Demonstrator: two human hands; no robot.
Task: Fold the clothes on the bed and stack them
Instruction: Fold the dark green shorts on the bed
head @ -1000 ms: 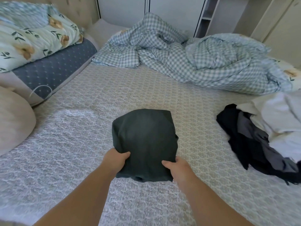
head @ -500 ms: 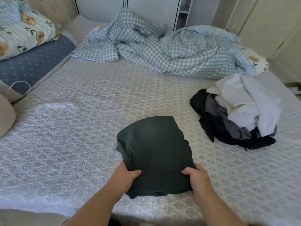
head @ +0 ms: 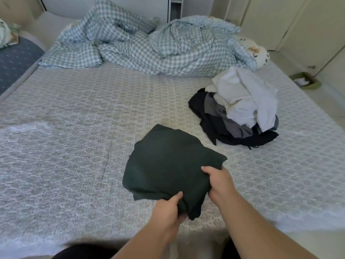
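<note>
Folded garment: a dark green garment (head: 168, 165), already folded to a small flat packet, lies on the bed (head: 74, 128) near its near edge, a little right of the middle.
Left hand: the left hand (head: 166, 210) grips the near corner of the packet, thumb on top and fingers curled below, so the loose layers bunch there.
Right hand: the right hand (head: 220, 181) holds the right edge of the packet, thumb pressed on the top and the fingers under the cloth.
Why this grip: I judge both hands pinch all layers together so that the fold does not open when the packet is lifted or turned; the far part rests on the bed and carries its own weight.
Step in hand: it seems the packet is being set down or straightened as the start of a stack; no other folded piece is visible.
Unfolded pile: a heap of clothes (head: 240, 111), white on top, grey and black below, lies to the right and farther away, apart from the green packet.
Other things: a crumpled checked duvet (head: 149, 43) fills the far part of the bed; a blue pillow (head: 15, 60) is at the far left; a floral pillow (head: 259, 51) shows at the duvet's right end.
In the way: nothing lies between the packet and the pile; the bed to the left is bare sheet, good for a stack I think.
</note>
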